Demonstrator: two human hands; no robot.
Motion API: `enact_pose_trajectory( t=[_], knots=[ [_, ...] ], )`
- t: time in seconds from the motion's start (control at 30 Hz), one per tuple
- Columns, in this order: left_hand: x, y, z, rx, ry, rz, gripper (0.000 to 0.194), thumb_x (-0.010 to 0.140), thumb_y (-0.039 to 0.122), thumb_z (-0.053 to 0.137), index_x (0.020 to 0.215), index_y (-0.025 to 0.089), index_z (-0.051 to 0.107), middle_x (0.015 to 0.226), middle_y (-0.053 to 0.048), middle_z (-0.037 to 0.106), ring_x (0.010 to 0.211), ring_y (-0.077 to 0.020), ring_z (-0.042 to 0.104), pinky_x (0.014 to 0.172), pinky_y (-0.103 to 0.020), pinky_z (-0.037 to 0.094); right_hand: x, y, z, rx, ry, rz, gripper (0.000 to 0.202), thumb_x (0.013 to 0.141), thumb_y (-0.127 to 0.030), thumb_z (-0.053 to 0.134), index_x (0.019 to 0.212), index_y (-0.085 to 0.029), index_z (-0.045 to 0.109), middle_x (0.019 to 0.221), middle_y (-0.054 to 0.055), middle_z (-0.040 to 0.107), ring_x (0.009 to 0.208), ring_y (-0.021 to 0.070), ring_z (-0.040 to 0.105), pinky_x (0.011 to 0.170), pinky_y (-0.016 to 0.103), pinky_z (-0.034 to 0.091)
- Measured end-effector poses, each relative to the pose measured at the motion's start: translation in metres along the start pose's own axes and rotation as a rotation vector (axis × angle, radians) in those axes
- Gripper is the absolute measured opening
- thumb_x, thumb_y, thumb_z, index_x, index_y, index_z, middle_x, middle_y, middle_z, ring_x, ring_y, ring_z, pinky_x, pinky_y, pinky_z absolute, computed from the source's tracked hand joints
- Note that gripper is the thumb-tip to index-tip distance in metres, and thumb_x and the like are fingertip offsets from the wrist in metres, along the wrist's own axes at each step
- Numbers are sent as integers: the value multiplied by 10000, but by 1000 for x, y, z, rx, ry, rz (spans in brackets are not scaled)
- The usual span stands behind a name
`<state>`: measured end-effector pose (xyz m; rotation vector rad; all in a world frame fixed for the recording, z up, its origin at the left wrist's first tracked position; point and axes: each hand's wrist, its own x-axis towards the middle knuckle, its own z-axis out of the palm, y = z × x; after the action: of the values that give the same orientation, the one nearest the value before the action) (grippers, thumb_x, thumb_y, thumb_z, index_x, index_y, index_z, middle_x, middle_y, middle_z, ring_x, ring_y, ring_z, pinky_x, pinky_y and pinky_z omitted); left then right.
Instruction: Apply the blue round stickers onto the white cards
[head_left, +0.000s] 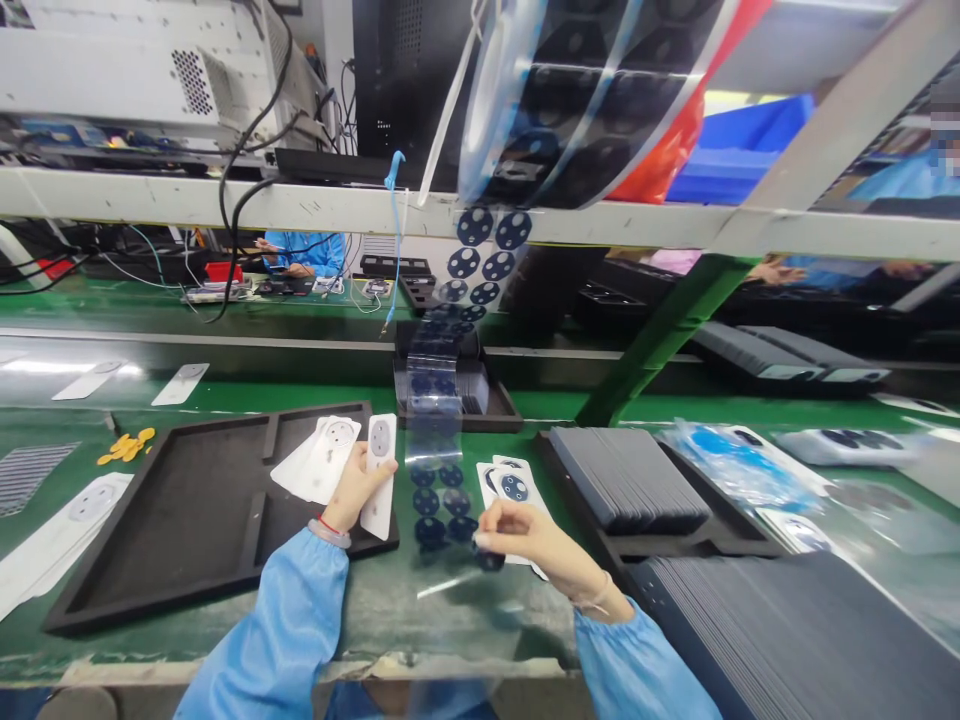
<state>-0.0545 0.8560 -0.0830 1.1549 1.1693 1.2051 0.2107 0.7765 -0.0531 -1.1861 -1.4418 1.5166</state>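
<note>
Left hand [356, 490] grips a white rectangular panel [379, 508]; right hand [531, 536] pinches a dark round sticker [491, 561], which bending may crease.

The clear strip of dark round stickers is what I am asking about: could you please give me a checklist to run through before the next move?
1. White panel held by the left hand: ok, upright in the fingers with its grey disc uncovered.
2. Dark round sticker at the right hand: ok, at the fingertips.
3. That sticker fully free of the clear strip: cannot tell.
4. More stickers on the strip: ok, pairs show along it.
5. White panels in the black tray neatly squared up: not ok, they lie fanned out.
6. Held panel free of dust: cannot tell, too small to see.
</note>
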Motion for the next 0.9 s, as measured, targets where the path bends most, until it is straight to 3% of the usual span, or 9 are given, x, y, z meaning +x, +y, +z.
enact_pose_trajectory(
  t=[0.1,0.2,0.37,0.5,0.63,0.7,0.77,0.83,0.9],
  knots=[
    [-3,-3,7,-2,-47,-33,618,569,530,827,927,194,451,830,-13,658,734,-160,636,664,-280,494,19,-6,3,14,89,-14,416,642,-499,835,697,-193,560,674,-10,671,630,140,620,641,277,479],
    [-5,-3,11,-16,-63,-75,592,614,533,814,921,197,436,845,-15,661,741,-156,642,659,-275,499,27,-6,4,9,27,3,452,691,-559,782,753,-207,506,668,-13,675,652,164,656,663,298,479],
    [-6,-3,13,-60,-81,-80,545,669,544,779,896,196,426,803,18,630,698,-126,615,640,-248,477,28,-8,2,49,20,10,470,711,-595,756,747,-204,497,856,17,689,846,223,705,735,328,497],
    [-9,-5,17,6,-81,-47,487,707,508,758,914,187,456,863,7,621,747,-129,611,663,-249,478,32,-22,8,27,33,-82,404,732,-537,772,720,-207,539,950,50,701,1088,264,638,943,406,458],
    [-12,-8,22,100,-74,0,434,741,473,736,931,186,471,881,-5,622,778,-145,618,675,-257,486,47,-28,19,118,95,-145,392,702,-530,794,708,-203,576,1185,60,657,1081,239,602,965,390,447],
    [-14,-9,25,111,-91,-11,456,747,458,734,992,189,460,858,-7,638,748,-153,628,664,-268,492,60,-22,25,202,170,-182,390,666,-537,811,728,-206,614,1035,39,678,956,202,609,881,340,475],
    [-17,-10,27,95,-116,-13,583,761,429,730,1184,201,399,898,-26,674,749,-168,651,676,-288,506,71,-12,30,298,214,-195,380,637,-511,834,746,-203,640,843,6,653,823,165,595,794,299,482],
    [-19,-9,29,62,-140,31,794,790,383,714,1390,240,215,1017,-62,697,841,-191,680,749,-322,523,80,0,34,391,241,-182,373,602,-462,865,742,-195,646,778,-13,631,760,143,583,759,282,484],
    [-21,-9,30,74,-151,80,843,822,354,686,1451,261,132,1102,-82,688,947,-205,679,832,-344,516,84,12,38,456,281,-161,379,556,-415,896,729,-189,646,779,-19,635,753,137,590,773,282,493]
  ],
)
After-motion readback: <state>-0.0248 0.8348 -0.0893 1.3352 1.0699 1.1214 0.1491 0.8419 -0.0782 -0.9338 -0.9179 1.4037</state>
